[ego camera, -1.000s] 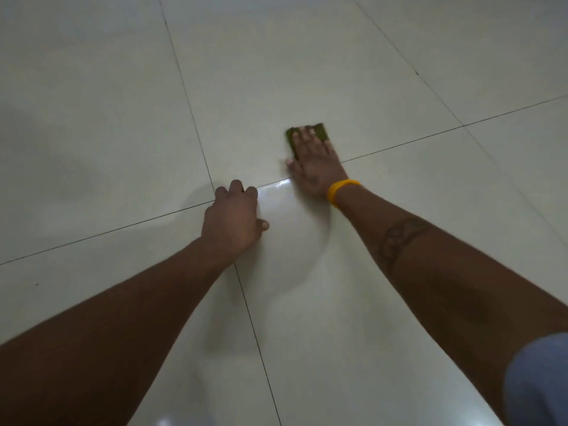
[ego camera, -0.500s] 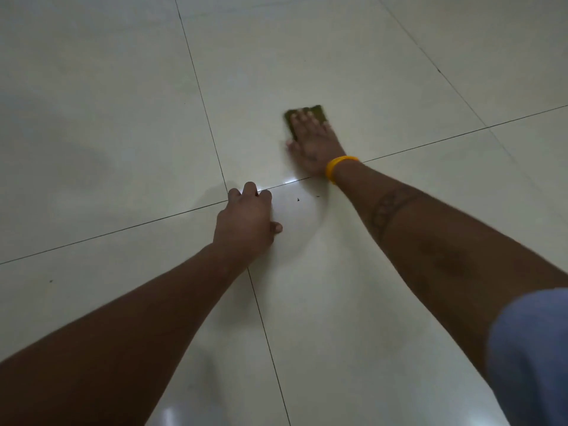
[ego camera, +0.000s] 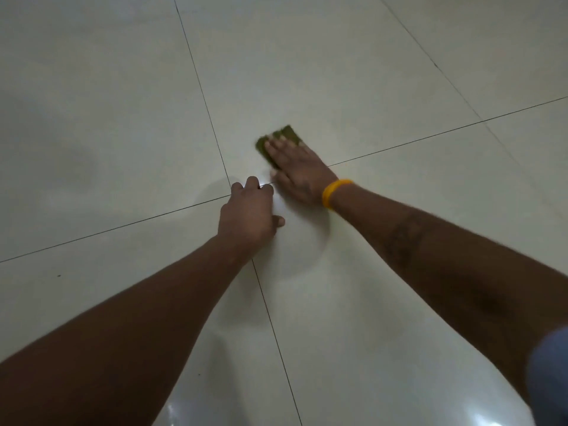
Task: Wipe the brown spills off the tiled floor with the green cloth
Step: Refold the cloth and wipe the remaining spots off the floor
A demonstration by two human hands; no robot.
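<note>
The green cloth (ego camera: 285,135) lies flat on the pale tiled floor (ego camera: 123,103), just beyond a grout line. My right hand (ego camera: 299,170), with a yellow band at the wrist, presses down on it with straight fingers and covers most of it. My left hand (ego camera: 249,215) is braced on the floor where the grout lines cross, fingers curled under, holding nothing. The two hands almost touch. No brown spill shows plainly; the cloth and hand hide the floor beneath them.
Glossy tiles stretch all round, divided by dark grout lines (ego camera: 196,84). A tiny dark speck (ego camera: 58,275) sits on the left tile. Light glare (ego camera: 190,408) reflects off the floor near the bottom edge.
My right hand has slid the cloth back towards me and to the left, close to the left hand. The small dark specks seen near the wrist earlier no longer show.
</note>
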